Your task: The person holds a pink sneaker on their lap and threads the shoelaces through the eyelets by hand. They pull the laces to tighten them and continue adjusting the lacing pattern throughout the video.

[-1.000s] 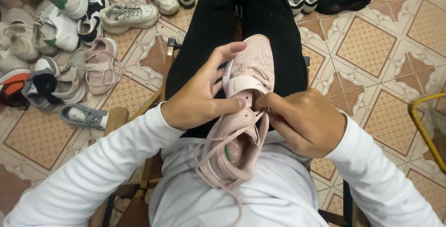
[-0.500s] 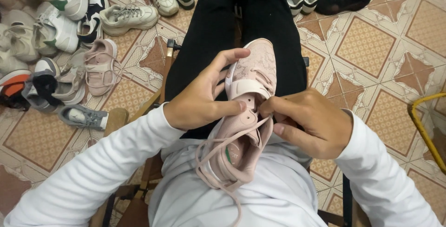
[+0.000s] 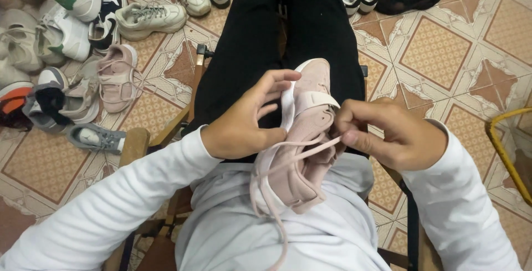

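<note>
While the pink shoe (image 3: 302, 138) rests on my lap with its toe pointing away from me, my right hand (image 3: 396, 138) has drawn back to the right compared with a moment ago, and the pink lace (image 3: 310, 148) now runs taut from the shoe's left side across the tongue to my pinched thumb and fingertip. Half a second ago that hand sat closer over the eyelets with the lace bunched; now a clear straight length of it shows, so I judge one pass has been pulled through and is being tightened. My left hand (image 3: 246, 121) grips the shoe along its left edge, thumb near the lace holes and fingers arched up toward the toe, holding it steady much as it did before. Loose loops of lace hang down near me over my white shirt (image 3: 277, 238), so there is slack not yet worked in. Far off to the left, a heap of shoes (image 3: 72, 44) lies on the tiled floor (image 3: 443, 44), among them another pink shoe (image 3: 116, 77) that looks like the mate.
</note>
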